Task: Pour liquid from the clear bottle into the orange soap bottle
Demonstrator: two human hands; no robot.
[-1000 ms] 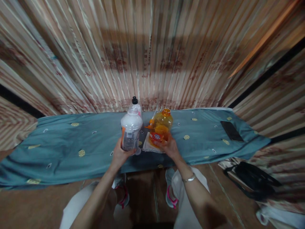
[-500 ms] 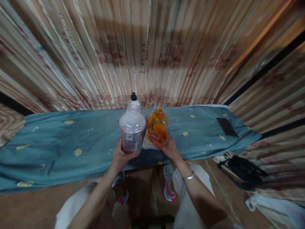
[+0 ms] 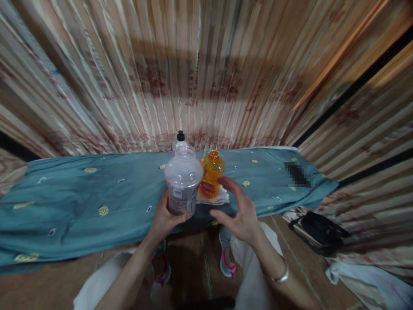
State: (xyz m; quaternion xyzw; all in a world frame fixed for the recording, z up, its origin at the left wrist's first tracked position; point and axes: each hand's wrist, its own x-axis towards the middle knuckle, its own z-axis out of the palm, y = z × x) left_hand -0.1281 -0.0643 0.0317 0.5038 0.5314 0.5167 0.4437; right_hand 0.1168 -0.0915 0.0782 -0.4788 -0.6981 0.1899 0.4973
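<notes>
A large clear plastic bottle with an open neck and a small label is gripped low by my left hand. Behind it shows the black cap of another bottle, whose body is mostly hidden. An orange see-through bottle without a cap stands just to the right, beside a white cloth. My right hand is empty, thumb and fingers spread, in front and to the right of the orange bottle.
The bottles are at a long surface covered by a teal patterned cloth. A dark, pixelated flat object lies at its right. A black bag is on the floor at right. Pleated curtains hang behind.
My right hand has let go of the orange bottle and drawn back toward me, its fingers opening. The clear bottle in my left hand has moved slightly right and nearer to me.
</notes>
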